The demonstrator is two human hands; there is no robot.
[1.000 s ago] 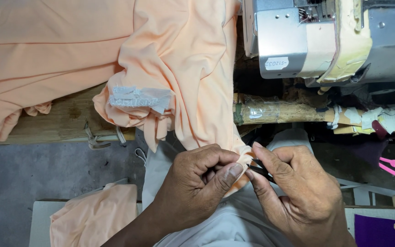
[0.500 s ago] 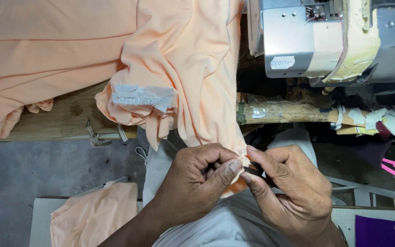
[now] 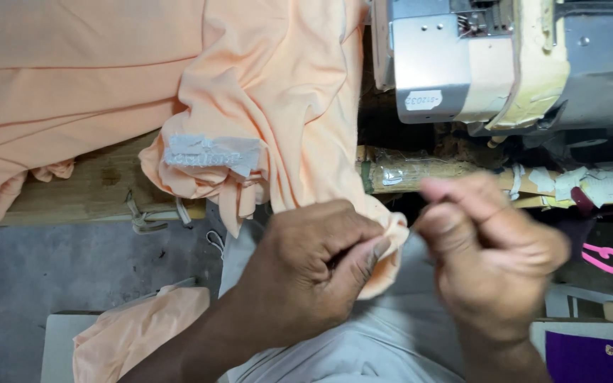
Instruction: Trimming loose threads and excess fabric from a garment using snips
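The left hand is closed, pinching the edge of the peach knit fabric. The right hand is fisted beside it; its grasp cannot be determined. The fabric drapes over the wooden surface.

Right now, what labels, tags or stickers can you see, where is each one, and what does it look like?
Garment label: pale grey-white rectangle sewn on the peach fabric, above the left hand.
Sticker: small white oval on the sewing machine, on its grey front panel, top right.
Purple card: bottom right corner, rectangular, with a small pale mark.
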